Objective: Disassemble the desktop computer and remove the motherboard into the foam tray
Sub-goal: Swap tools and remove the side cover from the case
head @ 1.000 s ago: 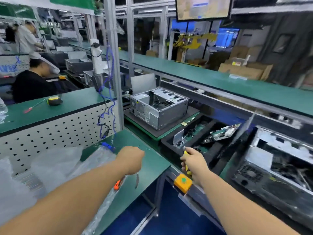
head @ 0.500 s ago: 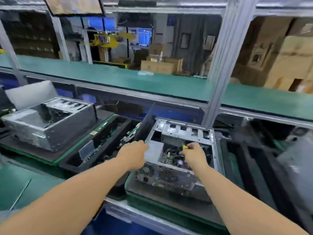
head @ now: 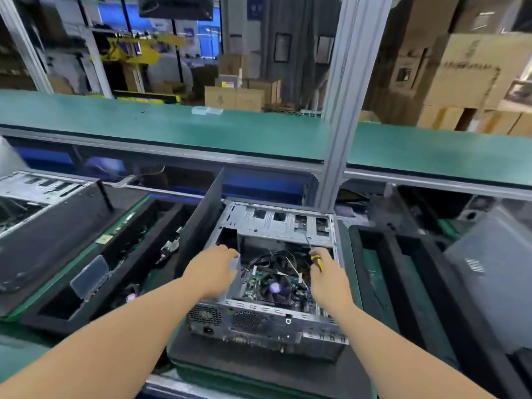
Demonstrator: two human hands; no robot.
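An open silver desktop case [head: 276,223] lies on a black pad in front of me, rear panel toward me. Inside it the motherboard [head: 259,280] shows with a fan and loose cables. My left hand [head: 211,270] rests on the grey power supply box [head: 234,283] at the case's left side, fingers curled over its top. My right hand [head: 328,279] grips a yellow-handled screwdriver [head: 316,259], its shaft pointing up toward the drive bay. A black foam tray [head: 86,309] with compartments sits to the left of the case.
Another open case [head: 37,197] stands at far left on a black pad. More black foam trays [head: 403,283] lie to the right, with a grey case panel [head: 489,269] beyond. A green shelf [head: 172,131] and an aluminium post [head: 345,110] rise behind the case.
My view swung right from the side bench to this case. Both hands moved onto it, the left onto the power supply, the right carrying the screwdriver over the motherboard.
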